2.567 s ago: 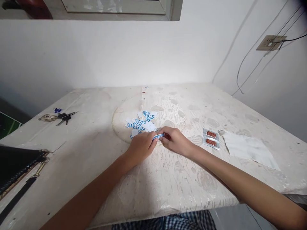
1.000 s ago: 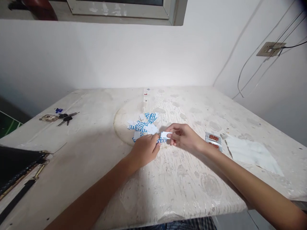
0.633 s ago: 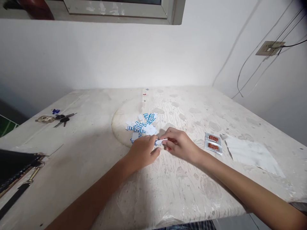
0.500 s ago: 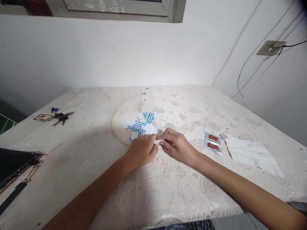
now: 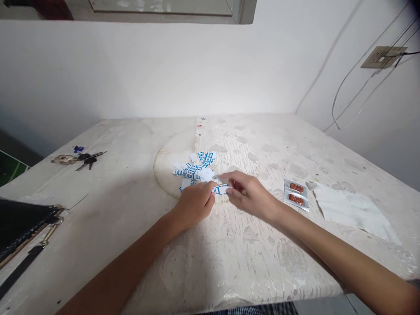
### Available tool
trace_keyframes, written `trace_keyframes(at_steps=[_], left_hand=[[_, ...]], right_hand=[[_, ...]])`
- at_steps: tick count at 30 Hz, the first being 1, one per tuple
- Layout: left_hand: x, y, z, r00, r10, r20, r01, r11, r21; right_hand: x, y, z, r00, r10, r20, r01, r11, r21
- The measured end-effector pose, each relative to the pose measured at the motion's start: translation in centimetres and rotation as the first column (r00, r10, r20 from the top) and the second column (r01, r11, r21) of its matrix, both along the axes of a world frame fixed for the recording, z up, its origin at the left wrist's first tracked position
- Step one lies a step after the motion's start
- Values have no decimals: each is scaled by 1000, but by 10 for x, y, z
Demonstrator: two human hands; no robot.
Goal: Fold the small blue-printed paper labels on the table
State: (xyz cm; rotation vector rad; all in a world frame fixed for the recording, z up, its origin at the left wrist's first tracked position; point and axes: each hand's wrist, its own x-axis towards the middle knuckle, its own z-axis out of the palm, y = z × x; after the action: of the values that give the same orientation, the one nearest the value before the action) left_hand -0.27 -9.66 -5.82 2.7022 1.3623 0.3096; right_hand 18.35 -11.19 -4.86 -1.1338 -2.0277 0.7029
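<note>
A small white paper slip with blue outlined marks [image 5: 221, 189] is pinched at its left end between the thumb and fingers of my left hand [image 5: 196, 202]. Its printed face is turned up. My right hand [image 5: 251, 192] is at the slip's other end, index finger stretched out above it and thumb lower down, with a gap between them. The thumb tip is at the slip's right edge; whether it touches I cannot tell. Just beyond my hands lies a loose pile of similar paper slips [image 5: 193, 169], some blank side up, overlapping one another.
Right of my right hand lies a silver blister pack [image 5: 296, 194] with two red-brown pieces, then a white cloth or paper sheet [image 5: 356, 212]. Keys [image 5: 88, 160] rest on the left, and a black bag [image 5: 26, 227] at the left edge. A wall [image 5: 197, 70] stands behind the table.
My right hand's fingers have parted from the slip and moved slightly right. The slip's blue-printed face now shows, where mostly plain white showed before. The view has shifted a little.
</note>
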Motion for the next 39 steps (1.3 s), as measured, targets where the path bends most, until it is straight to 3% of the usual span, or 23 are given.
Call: trace_keyframes(at_steps=[3,8,12,15,20,23,28,33,39], left_hand=[[1,0,1,1000,19,-18,-19,1000,-7],[2,1,0,999,31,-14,-31,999,6],[2,2,-1,999,42,15,-42,999,-5],[2,2,-2,998,44,36,-44,999,10],[2,2,-4,997,40,70,-41,999,8],[2,1,-3,996,39,86,-38,999,-5],[2,0,-1,996,17,87,-15,1000,-25],[1,0,0,998,13,68,-11,999,-31],[1,0,2,999,-30,23,30,1000,7]], right_hand=[[5,0,11,992,-56,-113,46,995,-93],[8,-1,21,951,-69,-301,16,984,-175],[8,-3,26,907,-92,-410,-87,913,-397],[7,-4,28,892,-123,-436,-107,879,-465],[5,-4,20,871,-143,-469,-99,886,-454],[4,-4,18,907,-126,-401,-76,889,-452],[5,-3,19,968,-122,-218,59,960,-274],[-1,-3,5,962,-97,-254,33,969,-245],[-12,-5,-10,993,-96,-65,91,993,-74]])
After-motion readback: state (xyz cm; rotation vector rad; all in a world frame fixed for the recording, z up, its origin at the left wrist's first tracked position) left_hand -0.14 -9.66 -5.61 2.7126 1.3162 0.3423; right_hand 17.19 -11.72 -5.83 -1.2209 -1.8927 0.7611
